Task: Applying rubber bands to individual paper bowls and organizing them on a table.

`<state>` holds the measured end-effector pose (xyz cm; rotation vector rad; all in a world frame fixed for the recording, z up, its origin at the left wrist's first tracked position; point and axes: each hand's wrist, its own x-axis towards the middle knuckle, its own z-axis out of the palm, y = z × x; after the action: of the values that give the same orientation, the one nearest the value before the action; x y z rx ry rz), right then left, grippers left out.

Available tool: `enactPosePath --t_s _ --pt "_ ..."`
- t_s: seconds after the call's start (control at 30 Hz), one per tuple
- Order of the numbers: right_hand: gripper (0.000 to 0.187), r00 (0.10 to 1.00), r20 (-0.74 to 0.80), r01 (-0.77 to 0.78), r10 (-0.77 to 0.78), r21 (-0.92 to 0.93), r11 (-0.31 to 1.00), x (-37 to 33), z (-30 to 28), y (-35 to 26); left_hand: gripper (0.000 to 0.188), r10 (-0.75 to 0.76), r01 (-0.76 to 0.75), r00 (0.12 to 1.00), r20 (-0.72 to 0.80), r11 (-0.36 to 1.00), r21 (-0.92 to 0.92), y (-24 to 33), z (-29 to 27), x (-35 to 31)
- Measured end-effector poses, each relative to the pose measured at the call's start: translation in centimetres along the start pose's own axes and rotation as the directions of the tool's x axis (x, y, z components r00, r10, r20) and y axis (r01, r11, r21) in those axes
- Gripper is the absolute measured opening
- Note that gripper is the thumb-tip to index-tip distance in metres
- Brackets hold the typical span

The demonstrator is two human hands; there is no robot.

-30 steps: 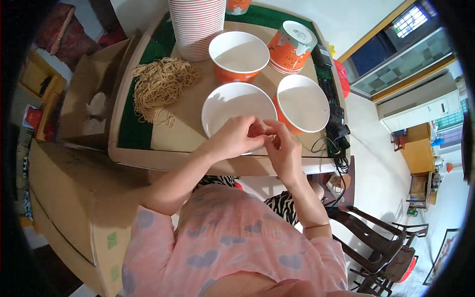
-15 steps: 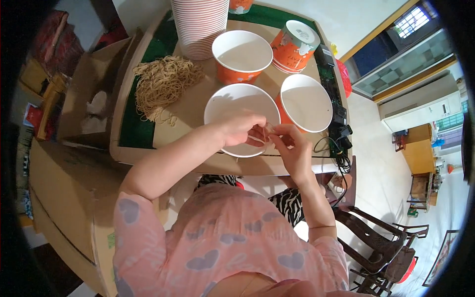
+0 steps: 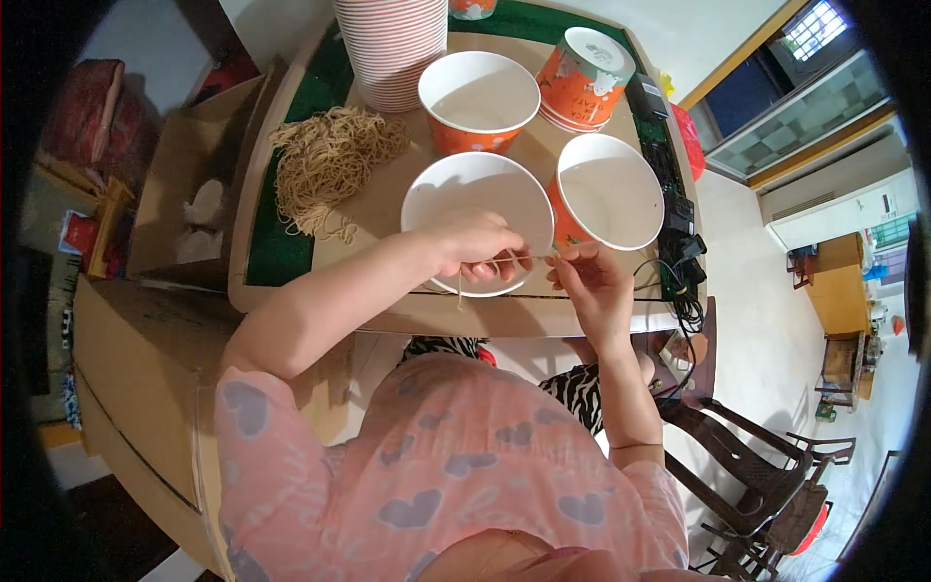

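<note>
Over the front rim of a white-lined paper bucket (image 3: 436, 184), my left hand (image 3: 480, 242) is closed on a thin tan string (image 3: 460, 293), whose loose end hangs below the fingers. My right hand (image 3: 599, 289) pinches the other part of it just right of that rim, so a short length runs taut between the hands. A small knot or loop at the right fingertips is too fine to make out. Left of the bucket lies a tangled heap of similar tan strings (image 3: 335, 160). An orange paper bucket (image 3: 611, 199) stands upright beside my right hand.
Behind are another upright orange bucket (image 3: 480, 92), an upside-down bucket (image 3: 585, 82) and a tall stack of nested buckets (image 3: 393, 48). Black cables and adapters (image 3: 682, 233) line the table's right edge. An open cardboard box (image 3: 155, 184) stands at the left; a dark wooden chair (image 3: 742, 466) is at right.
My hands have drawn apart, the right one moving rightward, and the string now stretches between them. Its loose end has come into sight below my left hand. The view has shifted slightly.
</note>
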<state>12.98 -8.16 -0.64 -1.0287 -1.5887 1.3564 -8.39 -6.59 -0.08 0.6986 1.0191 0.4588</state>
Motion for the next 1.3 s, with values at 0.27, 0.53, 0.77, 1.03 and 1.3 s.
enactPosePath --t_s 0.27,0.53,0.77,1.03,1.3 --pt "0.016 0.929 0.133 0.370 -0.345 -0.311 0.876 -0.6 1.7 -0.6 0.022 -0.074 0.075 0.997 -0.018 0.995 0.069 0.6 0.7 0.5" --pt "0.016 0.957 -0.005 0.277 -0.290 -0.284 0.918 -1.8 2.5 0.7 0.012 0.005 -0.005 1.000 -0.023 1.000 0.024 -0.9 0.6 0.8" --pt "0.013 0.876 -0.147 0.409 -0.460 -0.278 0.869 -2.8 3.3 2.5 0.014 0.038 -0.038 0.999 0.004 0.999 -0.027 -0.7 1.4 0.9" --pt "0.006 0.964 -0.264 0.114 0.036 0.531 0.840 -2.8 3.6 2.9 0.006 0.463 -0.455 0.886 -0.002 0.871 0.185 -1.9 3.6 -0.4" --pt "0.003 0.945 -0.303 0.061 0.126 0.538 0.840 -2.7 3.8 3.7 0.010 0.896 -0.409 0.444 -0.023 0.226 0.884 -4.3 6.9 -2.1"
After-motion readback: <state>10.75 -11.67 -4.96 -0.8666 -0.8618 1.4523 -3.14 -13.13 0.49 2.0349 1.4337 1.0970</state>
